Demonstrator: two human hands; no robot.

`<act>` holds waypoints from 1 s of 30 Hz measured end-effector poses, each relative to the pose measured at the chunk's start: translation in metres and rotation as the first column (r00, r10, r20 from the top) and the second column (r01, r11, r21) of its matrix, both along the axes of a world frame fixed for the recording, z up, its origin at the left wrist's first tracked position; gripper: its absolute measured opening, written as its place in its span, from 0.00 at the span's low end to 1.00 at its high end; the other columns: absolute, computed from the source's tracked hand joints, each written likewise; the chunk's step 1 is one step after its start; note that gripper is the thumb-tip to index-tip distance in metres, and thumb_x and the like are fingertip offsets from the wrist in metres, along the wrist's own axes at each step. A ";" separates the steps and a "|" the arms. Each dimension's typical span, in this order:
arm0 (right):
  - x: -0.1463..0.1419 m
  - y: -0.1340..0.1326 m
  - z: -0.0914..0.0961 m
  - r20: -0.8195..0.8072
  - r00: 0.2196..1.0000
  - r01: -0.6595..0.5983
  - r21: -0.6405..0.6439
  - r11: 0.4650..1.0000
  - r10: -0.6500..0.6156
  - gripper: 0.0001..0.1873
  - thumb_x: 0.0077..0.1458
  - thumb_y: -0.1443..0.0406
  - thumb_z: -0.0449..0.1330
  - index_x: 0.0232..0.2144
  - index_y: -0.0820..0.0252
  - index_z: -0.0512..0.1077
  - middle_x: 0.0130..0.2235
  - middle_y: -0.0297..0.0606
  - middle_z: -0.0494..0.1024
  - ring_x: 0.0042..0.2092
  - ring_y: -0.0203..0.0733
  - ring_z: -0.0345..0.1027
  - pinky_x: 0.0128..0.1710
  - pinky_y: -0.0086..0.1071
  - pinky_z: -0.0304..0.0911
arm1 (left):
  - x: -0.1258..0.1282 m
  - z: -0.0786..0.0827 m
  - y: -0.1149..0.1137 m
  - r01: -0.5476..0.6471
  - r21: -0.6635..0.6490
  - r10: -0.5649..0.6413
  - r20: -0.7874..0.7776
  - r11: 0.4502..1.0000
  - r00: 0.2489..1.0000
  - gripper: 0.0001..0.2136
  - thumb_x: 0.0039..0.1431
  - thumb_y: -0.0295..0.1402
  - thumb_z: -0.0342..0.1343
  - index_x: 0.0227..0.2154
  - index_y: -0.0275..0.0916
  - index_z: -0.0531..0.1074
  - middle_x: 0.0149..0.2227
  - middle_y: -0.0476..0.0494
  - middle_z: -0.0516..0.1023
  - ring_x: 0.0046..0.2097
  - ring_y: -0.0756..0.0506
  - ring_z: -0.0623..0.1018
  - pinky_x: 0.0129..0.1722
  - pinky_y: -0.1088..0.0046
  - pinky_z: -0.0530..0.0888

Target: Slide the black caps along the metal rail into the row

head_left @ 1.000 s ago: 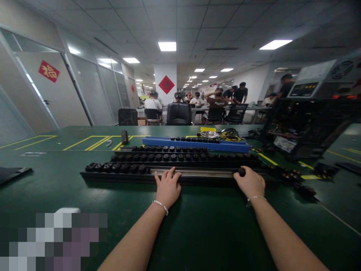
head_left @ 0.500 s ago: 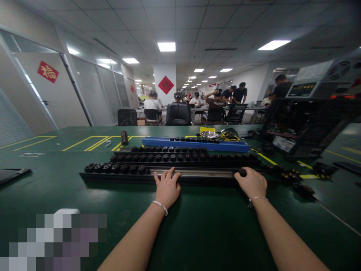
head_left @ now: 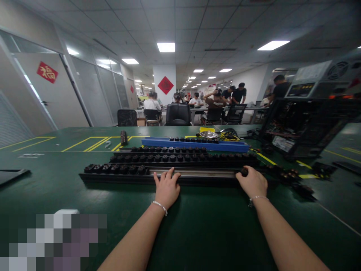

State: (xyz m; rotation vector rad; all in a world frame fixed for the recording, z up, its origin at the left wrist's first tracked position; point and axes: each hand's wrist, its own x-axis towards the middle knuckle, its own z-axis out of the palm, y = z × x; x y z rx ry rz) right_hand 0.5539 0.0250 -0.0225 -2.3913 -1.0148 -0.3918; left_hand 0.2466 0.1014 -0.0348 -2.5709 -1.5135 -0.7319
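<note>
A long black rail [head_left: 118, 176] lies across the green table [head_left: 197, 226], with a row of black blocks [head_left: 115, 168] on its left part and a bare metal strip in the middle. My left hand [head_left: 167, 188] rests on the rail's near edge, fingers stretched flat over the strip. My right hand [head_left: 253, 182] is curled at the rail's right part, its fingers closed on a small black block [head_left: 243, 171]. Two more black rails full of blocks [head_left: 183, 158] lie just behind.
A blue rail [head_left: 194, 144] with blocks lies further back, with a metal bowl [head_left: 209, 134] behind it. Loose black blocks [head_left: 293, 176] lie right of the rails. An open equipment case [head_left: 307, 116] stands at right. Several people sit and stand at far tables.
My right hand has shifted slightly to the right along the rail with the small block. My left hand has stayed in place.
</note>
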 end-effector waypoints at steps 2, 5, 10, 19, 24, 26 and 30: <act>0.000 0.000 0.000 -0.003 1.000 0.002 -0.005 1.000 -0.002 0.26 0.47 0.57 0.50 0.47 0.64 0.69 0.44 0.47 0.74 0.47 0.49 0.65 0.48 0.40 0.57 | 0.000 0.000 0.000 0.003 -0.001 -0.003 -0.001 1.000 1.000 0.18 0.53 0.32 0.50 0.47 0.51 0.68 0.59 0.48 0.63 0.56 0.39 0.63 0.59 0.38 0.43; 0.001 -0.001 0.000 -0.001 1.000 -0.002 -0.012 1.000 0.002 0.27 0.47 0.57 0.50 0.47 0.64 0.68 0.44 0.47 0.74 0.47 0.51 0.65 0.47 0.41 0.57 | 0.000 0.002 -0.001 0.000 -0.009 0.000 -0.007 1.000 1.000 0.18 0.53 0.32 0.50 0.48 0.51 0.67 0.59 0.48 0.63 0.57 0.39 0.63 0.59 0.38 0.43; 0.003 -0.001 0.000 -0.010 1.000 -0.003 -0.003 1.000 0.003 0.26 0.48 0.58 0.49 0.48 0.64 0.68 0.44 0.47 0.74 0.47 0.51 0.65 0.48 0.41 0.56 | 0.000 0.004 -0.002 -0.006 -0.026 0.006 -0.013 1.000 1.000 0.18 0.53 0.32 0.50 0.48 0.52 0.68 0.60 0.48 0.63 0.57 0.39 0.63 0.59 0.39 0.43; 0.008 -0.001 -0.002 0.001 1.000 0.001 -0.028 1.000 -0.001 0.27 0.47 0.57 0.49 0.48 0.64 0.67 0.43 0.48 0.74 0.48 0.51 0.64 0.49 0.43 0.54 | 0.001 0.006 -0.003 -0.012 -0.042 0.011 -0.024 0.999 1.000 0.19 0.53 0.32 0.50 0.48 0.52 0.67 0.60 0.48 0.62 0.57 0.39 0.63 0.59 0.39 0.43; 0.009 -0.002 -0.001 -0.010 1.000 -0.001 -0.011 1.000 0.001 0.27 0.48 0.58 0.48 0.48 0.64 0.67 0.45 0.48 0.74 0.48 0.50 0.65 0.50 0.42 0.54 | 0.001 0.005 -0.002 -0.005 -0.026 0.004 -0.017 1.000 1.000 0.18 0.53 0.32 0.50 0.48 0.52 0.67 0.60 0.48 0.63 0.57 0.39 0.63 0.59 0.38 0.43; 0.010 -0.002 -0.001 -0.014 1.000 0.006 -0.024 1.000 -0.006 0.27 0.48 0.57 0.48 0.48 0.64 0.68 0.44 0.48 0.74 0.47 0.50 0.65 0.49 0.42 0.54 | 0.001 0.005 -0.002 -0.009 -0.025 0.009 -0.017 1.000 1.000 0.18 0.53 0.32 0.50 0.48 0.52 0.68 0.60 0.49 0.63 0.57 0.39 0.63 0.59 0.38 0.43; 0.011 -0.003 -0.003 0.002 1.000 0.029 -0.041 0.999 -0.029 0.27 0.47 0.56 0.48 0.47 0.63 0.68 0.45 0.48 0.74 0.49 0.51 0.63 0.50 0.45 0.53 | 0.001 0.006 -0.003 -0.022 -0.041 0.021 -0.027 0.999 0.999 0.19 0.53 0.32 0.51 0.48 0.52 0.68 0.60 0.48 0.63 0.57 0.39 0.63 0.60 0.40 0.42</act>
